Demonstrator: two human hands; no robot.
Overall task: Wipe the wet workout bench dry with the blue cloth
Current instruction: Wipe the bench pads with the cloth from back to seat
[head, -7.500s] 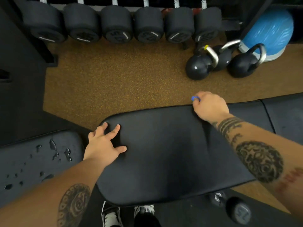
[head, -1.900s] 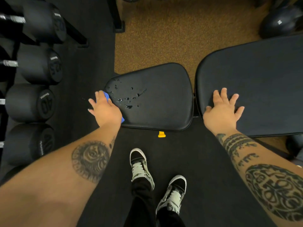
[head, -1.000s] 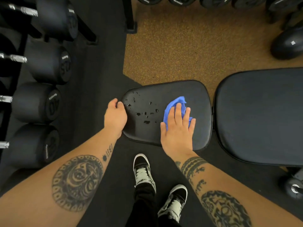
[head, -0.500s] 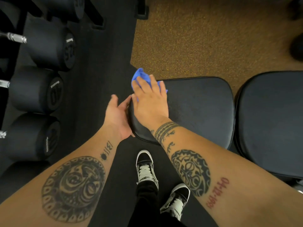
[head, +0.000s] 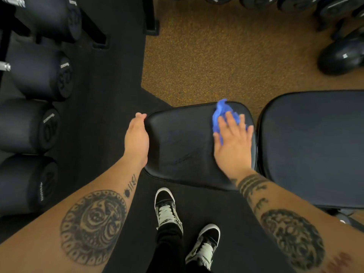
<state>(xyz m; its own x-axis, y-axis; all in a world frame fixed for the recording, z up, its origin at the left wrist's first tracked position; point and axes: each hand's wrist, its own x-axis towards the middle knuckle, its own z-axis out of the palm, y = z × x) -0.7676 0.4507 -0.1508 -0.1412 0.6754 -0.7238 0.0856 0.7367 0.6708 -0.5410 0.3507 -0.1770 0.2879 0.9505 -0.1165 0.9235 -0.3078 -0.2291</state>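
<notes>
The blue cloth (head: 222,113) lies bunched at the far right corner of the bench's seat pad (head: 181,146). It looks soft and light, so I judge flat pressure will drive it better than a pinch. My right hand (head: 234,142) presses it with fingers straight and spread, while my left hand (head: 136,138) rests along the pad's slick left edge, fingers extended.

Two bench pads (head: 183,146) (head: 315,146), one blue cloth (head: 222,112), two hands (head: 136,138) (head: 233,148), two shoes (head: 167,210) (head: 204,245)
</notes>
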